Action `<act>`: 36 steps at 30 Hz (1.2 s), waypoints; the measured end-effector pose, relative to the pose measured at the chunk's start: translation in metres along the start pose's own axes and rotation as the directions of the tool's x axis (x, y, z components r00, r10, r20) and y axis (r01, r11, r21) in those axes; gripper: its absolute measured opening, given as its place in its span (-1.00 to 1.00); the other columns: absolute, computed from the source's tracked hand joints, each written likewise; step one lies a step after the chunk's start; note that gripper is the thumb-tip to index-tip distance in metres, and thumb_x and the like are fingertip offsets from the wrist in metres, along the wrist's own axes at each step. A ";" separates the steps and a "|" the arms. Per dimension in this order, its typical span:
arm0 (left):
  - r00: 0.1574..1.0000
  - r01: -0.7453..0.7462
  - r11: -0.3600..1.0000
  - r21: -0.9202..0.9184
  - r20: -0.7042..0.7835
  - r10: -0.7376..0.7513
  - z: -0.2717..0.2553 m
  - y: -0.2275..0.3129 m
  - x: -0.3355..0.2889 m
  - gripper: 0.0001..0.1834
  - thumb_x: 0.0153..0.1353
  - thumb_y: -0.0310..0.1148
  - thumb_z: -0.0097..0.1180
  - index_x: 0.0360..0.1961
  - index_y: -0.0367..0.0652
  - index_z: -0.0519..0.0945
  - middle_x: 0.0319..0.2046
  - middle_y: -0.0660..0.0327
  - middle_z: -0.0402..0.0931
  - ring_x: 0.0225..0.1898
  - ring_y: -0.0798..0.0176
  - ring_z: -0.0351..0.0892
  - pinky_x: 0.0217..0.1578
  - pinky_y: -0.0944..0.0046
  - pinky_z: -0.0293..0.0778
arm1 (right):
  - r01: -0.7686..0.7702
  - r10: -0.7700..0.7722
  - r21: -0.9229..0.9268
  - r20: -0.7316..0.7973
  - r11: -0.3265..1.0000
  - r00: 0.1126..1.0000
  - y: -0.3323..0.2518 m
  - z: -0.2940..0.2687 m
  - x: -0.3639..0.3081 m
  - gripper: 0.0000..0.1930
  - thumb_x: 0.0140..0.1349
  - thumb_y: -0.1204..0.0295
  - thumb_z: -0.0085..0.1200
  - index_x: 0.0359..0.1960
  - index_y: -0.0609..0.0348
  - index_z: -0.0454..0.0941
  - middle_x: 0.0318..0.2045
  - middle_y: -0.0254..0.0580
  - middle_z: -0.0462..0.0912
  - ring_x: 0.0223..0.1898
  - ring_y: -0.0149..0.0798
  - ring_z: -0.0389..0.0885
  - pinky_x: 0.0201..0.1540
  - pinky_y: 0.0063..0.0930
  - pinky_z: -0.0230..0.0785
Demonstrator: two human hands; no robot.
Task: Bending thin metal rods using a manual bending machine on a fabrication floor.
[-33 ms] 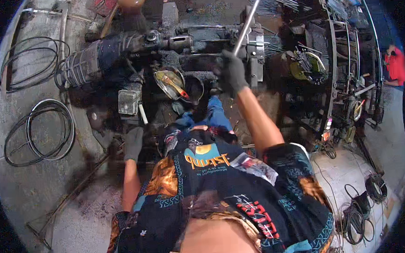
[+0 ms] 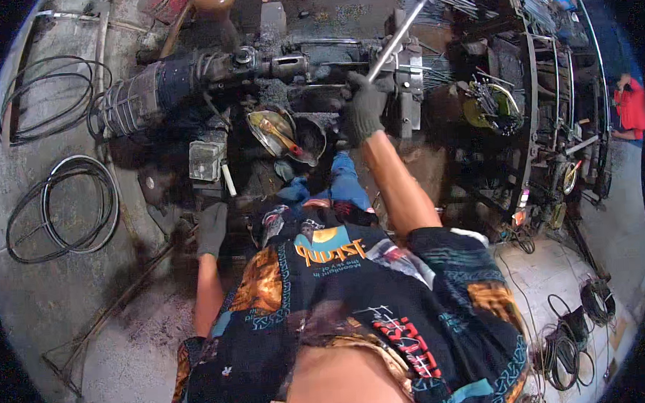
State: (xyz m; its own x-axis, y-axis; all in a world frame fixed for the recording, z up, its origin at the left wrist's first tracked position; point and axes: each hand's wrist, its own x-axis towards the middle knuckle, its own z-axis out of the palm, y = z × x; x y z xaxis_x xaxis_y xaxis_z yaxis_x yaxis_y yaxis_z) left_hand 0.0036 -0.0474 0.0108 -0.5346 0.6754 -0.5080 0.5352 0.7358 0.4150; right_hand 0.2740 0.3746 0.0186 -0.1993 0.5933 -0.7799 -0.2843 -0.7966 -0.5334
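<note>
Rod (image 2: 403, 32): right hand (image 2: 365, 113) wrapped round near end; advise firm grip, free end kept off machine (image 2: 288, 67) (left hand (image 2: 212, 229): hold, cannot tell).

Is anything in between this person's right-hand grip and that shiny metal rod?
Only the grey glove: the right-hand grip wears it and is closed on the metal rod. Nothing else visible comes between them.

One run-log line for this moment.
right hand: gripping metal rod | left hand: near white bar, contact unclear | person in red: far right
</note>
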 end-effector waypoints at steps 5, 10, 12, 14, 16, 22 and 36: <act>0.991 -0.093 0.988 0.121 -0.086 0.104 -0.011 -0.043 0.008 -0.58 0.42 -0.12 0.00 -0.12 -0.32 0.66 -0.16 -0.13 0.66 -0.08 -0.15 0.64 -0.04 0.02 0.49 | 0.163 -0.171 0.171 0.037 0.972 0.985 0.019 0.032 0.016 -0.74 0.32 0.31 0.05 -0.55 -0.10 0.33 -0.68 -0.47 0.27 -0.70 -0.41 0.24 -0.61 -0.42 0.33; 0.992 -0.122 0.991 0.057 -0.019 0.123 -0.018 -0.021 0.033 -0.58 0.43 -0.12 -0.01 -0.11 -0.33 0.64 -0.14 -0.15 0.64 -0.05 -0.14 0.63 -0.06 0.03 0.48 | 0.045 -0.090 0.329 0.124 0.943 0.988 0.010 0.022 0.005 -0.69 0.35 0.11 0.08 -0.39 0.08 0.47 -0.62 -0.32 0.44 -0.64 -0.33 0.41 -0.45 -0.34 0.50; 0.992 -0.108 0.994 -0.029 -0.067 0.106 -0.019 -0.004 0.040 -0.57 0.43 -0.12 -0.01 -0.10 -0.34 0.63 -0.15 -0.15 0.64 -0.04 -0.13 0.63 -0.07 0.03 0.47 | 0.067 -0.129 0.337 0.166 0.939 0.978 0.018 0.015 -0.005 -0.66 0.35 0.07 0.07 -0.35 0.09 0.49 -0.58 -0.27 0.47 -0.60 -0.29 0.46 -0.41 -0.30 0.52; 0.995 -0.099 0.995 -0.033 -0.034 0.098 -0.023 0.012 0.051 -0.59 0.43 -0.14 -0.01 -0.08 -0.32 0.63 -0.13 -0.15 0.63 -0.04 -0.16 0.62 -0.08 0.02 0.47 | 0.017 -0.123 0.357 0.277 0.934 0.953 0.030 0.000 -0.013 -0.60 0.38 -0.02 0.01 -0.22 0.11 0.52 -0.47 -0.16 0.54 -0.46 -0.16 0.57 -0.30 -0.18 0.56; 0.983 -0.183 0.983 -0.010 -0.027 0.183 -0.032 0.030 0.071 -0.60 0.43 -0.15 -0.01 -0.04 -0.30 0.62 -0.11 -0.14 0.62 -0.04 -0.17 0.62 -0.08 0.02 0.47 | 0.033 -0.151 0.388 0.278 0.921 0.949 0.048 -0.020 -0.019 -0.61 0.39 -0.02 0.01 -0.22 0.08 0.52 -0.45 -0.22 0.56 -0.43 -0.22 0.58 -0.34 -0.23 0.56; 0.913 -0.393 0.908 -0.145 -0.173 0.368 -0.089 0.147 0.133 -0.62 0.37 -0.23 0.10 0.11 -0.21 0.58 0.09 -0.05 0.57 0.14 -0.11 0.54 0.18 0.08 0.42 | 0.087 -0.052 -0.418 0.095 0.904 0.994 0.103 -0.051 0.006 -0.71 0.36 0.12 0.03 -0.19 0.08 0.57 -0.35 -0.31 0.62 -0.32 -0.23 0.61 -0.15 -0.30 0.56; 0.153 -0.837 0.373 0.400 -0.484 0.861 -0.202 0.391 0.181 -0.75 0.38 -0.29 0.13 -0.11 -0.29 0.64 -0.12 -0.03 0.63 0.02 -0.04 0.60 0.10 0.06 0.45 | 0.325 0.074 -0.929 0.342 0.176 0.937 0.143 0.024 0.016 -0.43 0.22 0.05 0.18 0.04 0.34 0.53 -0.02 0.35 0.61 -0.01 0.27 0.61 0.01 -0.10 0.49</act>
State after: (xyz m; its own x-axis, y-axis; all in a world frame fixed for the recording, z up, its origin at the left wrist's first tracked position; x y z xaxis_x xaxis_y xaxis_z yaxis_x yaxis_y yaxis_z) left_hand -0.0160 0.3727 0.2333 0.0625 0.7610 0.6457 0.9091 -0.3104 0.2779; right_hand 0.2075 0.2732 -0.0618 -0.5285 0.5364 -0.6580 0.7566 -0.0540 -0.6517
